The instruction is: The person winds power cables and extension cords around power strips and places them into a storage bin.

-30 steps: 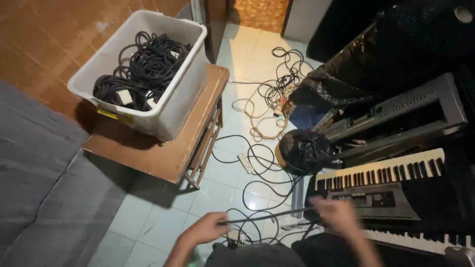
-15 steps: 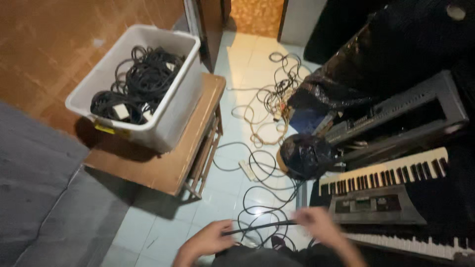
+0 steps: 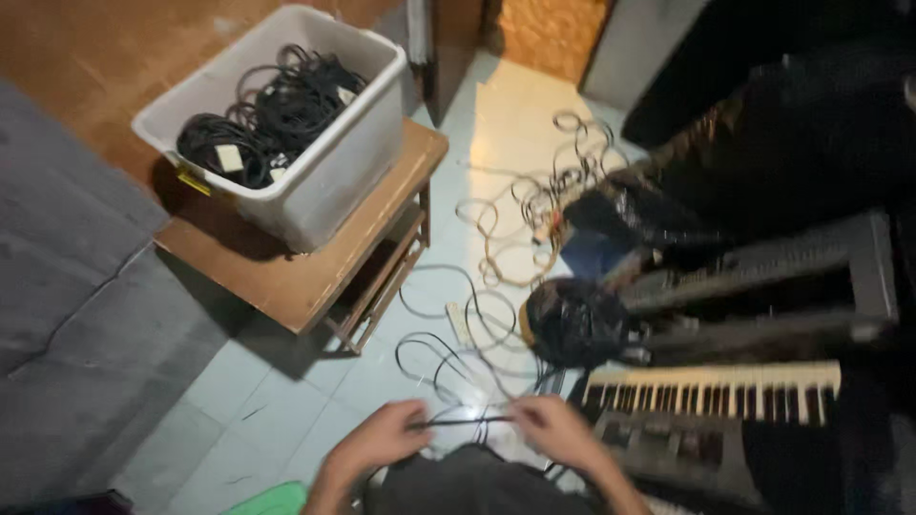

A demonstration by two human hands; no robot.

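Hands: left hand (image 3: 382, 441) and right hand (image 3: 553, 429), at six o'clock, each pinched shut on one end of a black cable (image 3: 465, 420).
Change: hands sit closer than a second ago, the cable now straight between them.
Bin: white bin (image 3: 339, 162) of coiled cables on the desk (image 3: 315, 286), at ten o'clock.
Keyboard: keyboard (image 3: 711, 391) at four o'clock.

Bin (image 3: 324, 181) on table (image 3: 315, 277), left of keyboard (image 3: 711, 391).

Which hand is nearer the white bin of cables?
Left. The left hand is below the bin, just past the wooden table. The right hand is farther right, beside the keyboard. Both hold a black cable.
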